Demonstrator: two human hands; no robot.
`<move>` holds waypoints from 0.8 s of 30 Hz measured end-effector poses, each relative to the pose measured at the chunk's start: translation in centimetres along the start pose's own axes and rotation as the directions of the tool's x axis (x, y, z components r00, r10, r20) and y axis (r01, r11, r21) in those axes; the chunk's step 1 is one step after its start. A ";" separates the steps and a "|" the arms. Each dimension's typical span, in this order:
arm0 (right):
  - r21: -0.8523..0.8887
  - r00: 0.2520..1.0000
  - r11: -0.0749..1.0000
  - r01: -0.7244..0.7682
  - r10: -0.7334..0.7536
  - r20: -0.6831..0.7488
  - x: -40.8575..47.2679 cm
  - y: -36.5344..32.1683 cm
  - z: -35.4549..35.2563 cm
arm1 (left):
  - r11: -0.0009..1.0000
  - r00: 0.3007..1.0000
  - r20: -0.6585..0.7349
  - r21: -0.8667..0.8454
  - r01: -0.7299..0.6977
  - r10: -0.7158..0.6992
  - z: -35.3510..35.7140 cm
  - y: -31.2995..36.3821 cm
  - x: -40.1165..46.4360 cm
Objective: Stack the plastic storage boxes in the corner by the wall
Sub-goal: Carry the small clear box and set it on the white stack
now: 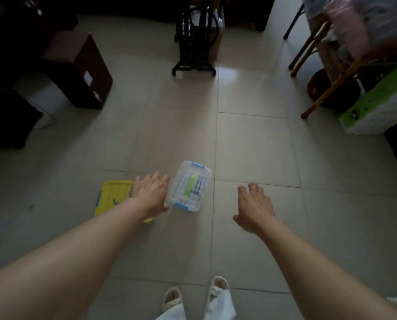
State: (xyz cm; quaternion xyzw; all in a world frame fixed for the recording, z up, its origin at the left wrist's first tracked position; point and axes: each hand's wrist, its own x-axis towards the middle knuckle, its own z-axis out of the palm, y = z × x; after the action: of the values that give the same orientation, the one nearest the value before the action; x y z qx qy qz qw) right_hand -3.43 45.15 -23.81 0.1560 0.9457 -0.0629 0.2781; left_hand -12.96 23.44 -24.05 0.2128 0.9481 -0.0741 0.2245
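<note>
A small clear plastic box (189, 185) with blue latches lies on the tiled floor, with small items showing inside. Left of it lies a yellow-lidded box (113, 196) with a blue latch, partly hidden by my left forearm. My left hand (150, 192) is stretched out with fingers apart, above the gap between the two boxes, its edge close to the clear box's left side. My right hand (254, 205) hovers to the right of the clear box, fingers spread, holding nothing. Both arms reach forward and down.
A dark wooden cabinet (77, 70) stands at the left. A black iron stand (196, 42) is at the far middle. At the right are wooden chair legs (326, 88) and a green and white carton (377, 105). My sandalled feet (195, 296) are at the bottom.
</note>
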 end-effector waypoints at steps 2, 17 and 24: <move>-0.020 0.999 0.999 0.037 -0.037 0.009 2.5 -1.8 -0.1 | 0.999 0.999 0.034 -0.002 0.040 -0.040 1.0 -1.9 1.4; 0.048 0.994 0.997 0.055 -0.059 0.089 20.1 -7.7 6.9 | 0.985 0.967 0.225 -0.092 0.144 -0.120 10.1 -6.0 16.0; 0.114 0.986 0.989 -0.099 0.082 0.148 27.2 -8.6 14.4 | 0.986 0.952 0.307 -0.153 0.070 -0.020 17.3 -5.6 24.6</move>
State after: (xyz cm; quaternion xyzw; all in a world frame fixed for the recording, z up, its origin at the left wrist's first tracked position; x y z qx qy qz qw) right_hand -20.62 41.09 -50.41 0.2104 0.9097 -0.1183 0.3378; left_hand -28.48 23.39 -50.40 0.1580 0.9097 -0.0339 0.3825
